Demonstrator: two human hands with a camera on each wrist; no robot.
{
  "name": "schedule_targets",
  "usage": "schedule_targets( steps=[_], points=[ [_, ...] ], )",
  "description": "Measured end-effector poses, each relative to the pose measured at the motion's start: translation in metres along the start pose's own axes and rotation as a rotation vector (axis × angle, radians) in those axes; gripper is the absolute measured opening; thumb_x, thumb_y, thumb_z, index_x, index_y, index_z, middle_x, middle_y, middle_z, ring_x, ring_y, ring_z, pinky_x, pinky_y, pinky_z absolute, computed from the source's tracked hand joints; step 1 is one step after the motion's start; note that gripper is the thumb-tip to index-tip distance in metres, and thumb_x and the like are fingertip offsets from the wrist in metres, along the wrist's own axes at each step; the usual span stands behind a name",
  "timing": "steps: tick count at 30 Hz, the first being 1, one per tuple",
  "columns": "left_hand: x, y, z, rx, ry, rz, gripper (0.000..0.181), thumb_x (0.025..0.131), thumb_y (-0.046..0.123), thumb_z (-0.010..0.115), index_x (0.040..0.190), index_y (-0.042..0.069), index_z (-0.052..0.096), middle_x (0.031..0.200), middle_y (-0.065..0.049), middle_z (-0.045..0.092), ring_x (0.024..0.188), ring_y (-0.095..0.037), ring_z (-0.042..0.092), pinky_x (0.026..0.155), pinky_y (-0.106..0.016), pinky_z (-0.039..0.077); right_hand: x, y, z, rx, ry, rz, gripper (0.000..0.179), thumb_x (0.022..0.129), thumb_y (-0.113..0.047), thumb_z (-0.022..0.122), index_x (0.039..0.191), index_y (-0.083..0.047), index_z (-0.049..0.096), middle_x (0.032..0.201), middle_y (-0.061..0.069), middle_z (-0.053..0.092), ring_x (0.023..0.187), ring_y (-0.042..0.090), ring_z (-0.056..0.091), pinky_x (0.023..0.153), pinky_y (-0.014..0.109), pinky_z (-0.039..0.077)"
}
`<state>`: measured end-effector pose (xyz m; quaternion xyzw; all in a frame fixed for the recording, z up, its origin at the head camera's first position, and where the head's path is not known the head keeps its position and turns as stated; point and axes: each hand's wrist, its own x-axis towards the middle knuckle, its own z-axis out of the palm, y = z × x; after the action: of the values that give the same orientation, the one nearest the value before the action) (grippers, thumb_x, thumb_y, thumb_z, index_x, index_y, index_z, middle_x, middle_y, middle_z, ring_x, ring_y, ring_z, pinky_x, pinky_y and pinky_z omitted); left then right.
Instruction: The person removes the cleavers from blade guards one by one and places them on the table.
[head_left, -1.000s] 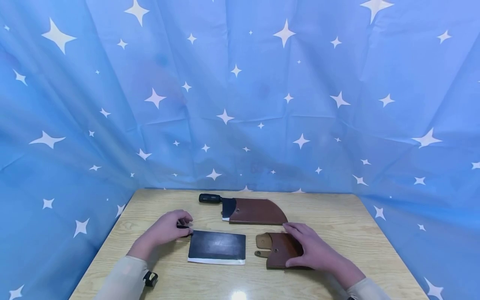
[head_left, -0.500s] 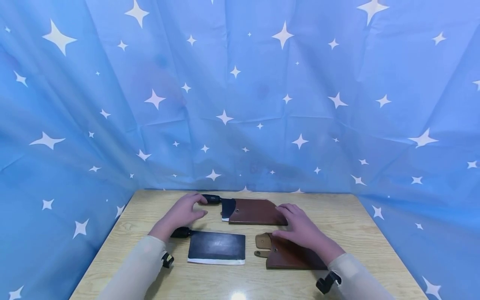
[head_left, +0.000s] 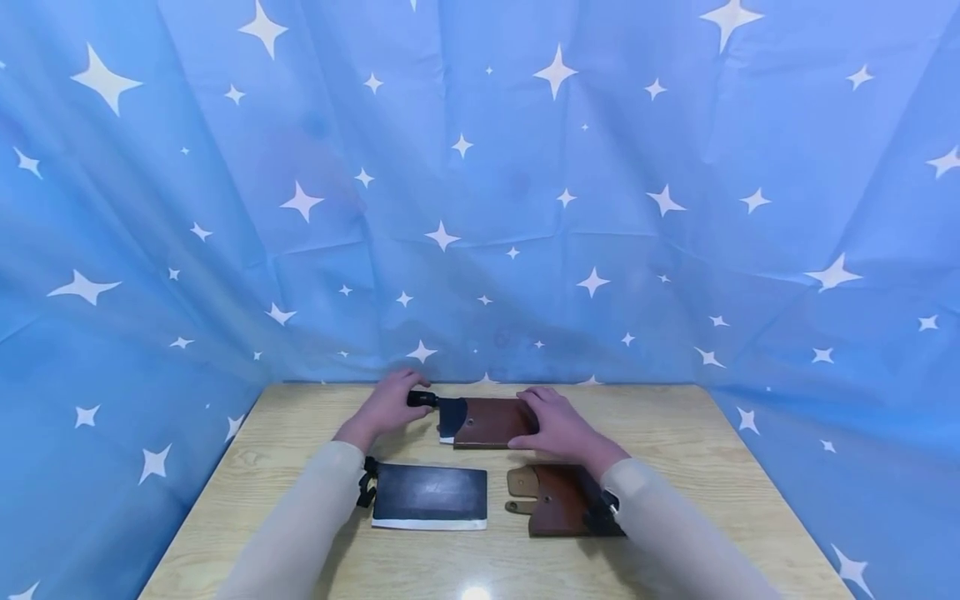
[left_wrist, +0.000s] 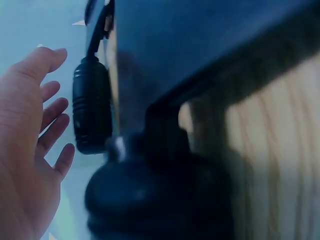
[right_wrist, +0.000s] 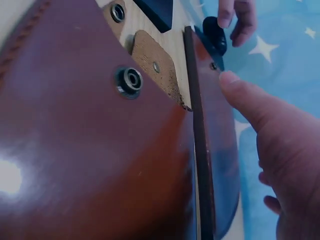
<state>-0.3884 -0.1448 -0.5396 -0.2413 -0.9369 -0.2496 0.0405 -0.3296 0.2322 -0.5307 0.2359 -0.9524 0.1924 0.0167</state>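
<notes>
At the back of the table lies a cleaver in a brown leather sheath (head_left: 491, 423), its black handle (head_left: 422, 399) pointing left. My left hand (head_left: 388, 405) is around that handle with loosely bent fingers; in the left wrist view a gap shows between the fingers and the ribbed handle (left_wrist: 91, 107). Over the sheath's right part my right hand (head_left: 558, 423) spreads its thumb and fingers, hiding the tip end. Nearer me, a bare cleaver (head_left: 430, 493) with a dark blade and pale edge lies flat. Beside it rests a second brown sheath (head_left: 557, 498), partly hidden under my right forearm.
The second sheath has an unfastened strap (head_left: 519, 507) and a tan flap (head_left: 522, 481) with snaps. Everything lies on a light wooden table (head_left: 315, 575). A blue curtain with white stars (head_left: 480, 192) hangs right behind its back edge and along both sides.
My left hand has gone from the bare cleaver's handle back to the sheathed cleaver's handle. My right hand has left the near sheath and moved back and left onto the far one.
</notes>
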Motion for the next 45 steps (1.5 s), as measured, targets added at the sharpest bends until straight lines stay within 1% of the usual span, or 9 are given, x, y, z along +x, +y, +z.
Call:
schedule_targets(
  steps=[10,18,24,31,34,36,39,41,45],
  points=[
    [0.010,0.000,0.007,-0.028,-0.080,-0.031,0.063,0.101,0.033,0.083,0.156,0.011,0.061,0.163,-0.014,0.055,0.155,-0.044,0.042,0.128,-0.066,0.027,0.026,-0.002,0.020,0.024,-0.091,-0.011,0.115,0.083,-0.070,0.088,0.170,-0.010,0.042,0.172,0.020,0.041,0.160,0.045,0.034,0.125,0.065,0.034],
    [0.023,-0.018,0.024,-0.112,-0.118,-0.013,0.061,0.100,0.031,0.082,0.154,0.009,0.064,0.153,-0.019,0.061,0.141,-0.042,0.057,0.118,-0.059,0.045,0.037,-0.006,0.030,-0.010,-0.126,-0.029,0.120,0.082,-0.076,0.086,0.174,-0.016,0.037,0.174,0.018,0.039,0.161,0.044,0.032,0.127,0.066,0.029],
    [0.024,-0.020,0.026,-0.112,-0.112,-0.024,0.054,0.100,0.027,0.083,0.149,0.008,0.069,0.148,-0.020,0.062,0.138,-0.043,0.057,0.118,-0.059,0.044,0.040,-0.004,0.034,-0.033,-0.121,-0.031,0.119,0.082,-0.078,0.084,0.173,-0.016,0.038,0.174,0.016,0.040,0.161,0.043,0.032,0.129,0.064,0.025],
    [0.018,-0.008,0.019,-0.117,-0.096,-0.046,0.045,0.102,0.021,0.082,0.142,0.006,0.072,0.145,-0.020,0.063,0.138,-0.044,0.058,0.119,-0.060,0.044,0.040,-0.005,0.035,-0.039,-0.109,-0.039,0.118,0.082,-0.079,0.083,0.172,-0.015,0.041,0.171,0.014,0.043,0.160,0.042,0.034,0.129,0.062,0.028],
    [0.016,-0.006,0.018,-0.103,-0.095,-0.015,0.040,0.103,0.021,0.080,0.139,0.006,0.073,0.139,-0.018,0.065,0.134,-0.043,0.060,0.118,-0.060,0.044,0.039,-0.007,0.035,-0.027,-0.102,-0.041,0.117,0.082,-0.078,0.084,0.170,-0.013,0.043,0.170,0.016,0.045,0.159,0.042,0.035,0.127,0.062,0.032],
    [0.016,-0.009,0.020,-0.066,-0.083,0.034,0.036,0.105,0.023,0.079,0.136,0.005,0.074,0.133,-0.016,0.066,0.128,-0.041,0.063,0.114,-0.062,0.047,0.039,-0.007,0.034,-0.034,-0.106,-0.042,0.117,0.083,-0.079,0.083,0.170,-0.012,0.043,0.169,0.016,0.045,0.159,0.042,0.035,0.126,0.061,0.034],
    [0.015,-0.009,0.019,-0.046,-0.070,0.077,0.034,0.107,0.023,0.076,0.135,0.005,0.073,0.129,-0.015,0.066,0.124,-0.040,0.064,0.110,-0.063,0.050,0.037,-0.008,0.031,-0.041,-0.100,-0.035,0.116,0.083,-0.079,0.081,0.171,-0.013,0.042,0.170,0.016,0.044,0.158,0.041,0.036,0.124,0.061,0.037],
    [0.015,-0.007,0.018,-0.049,-0.059,0.081,0.034,0.108,0.023,0.075,0.136,0.005,0.072,0.128,-0.014,0.066,0.124,-0.040,0.064,0.110,-0.062,0.050,0.036,-0.009,0.028,-0.055,-0.088,-0.037,0.116,0.084,-0.079,0.080,0.172,-0.014,0.041,0.170,0.014,0.043,0.158,0.040,0.036,0.124,0.061,0.038],
    [0.015,0.001,0.014,-0.065,-0.050,0.052,0.036,0.108,0.022,0.074,0.140,0.005,0.071,0.132,-0.013,0.066,0.128,-0.039,0.063,0.113,-0.059,0.050,0.037,-0.010,0.022,-0.098,-0.055,-0.061,0.119,0.083,-0.081,0.079,0.173,-0.015,0.038,0.173,0.014,0.040,0.160,0.041,0.035,0.125,0.062,0.035]
  ],
)
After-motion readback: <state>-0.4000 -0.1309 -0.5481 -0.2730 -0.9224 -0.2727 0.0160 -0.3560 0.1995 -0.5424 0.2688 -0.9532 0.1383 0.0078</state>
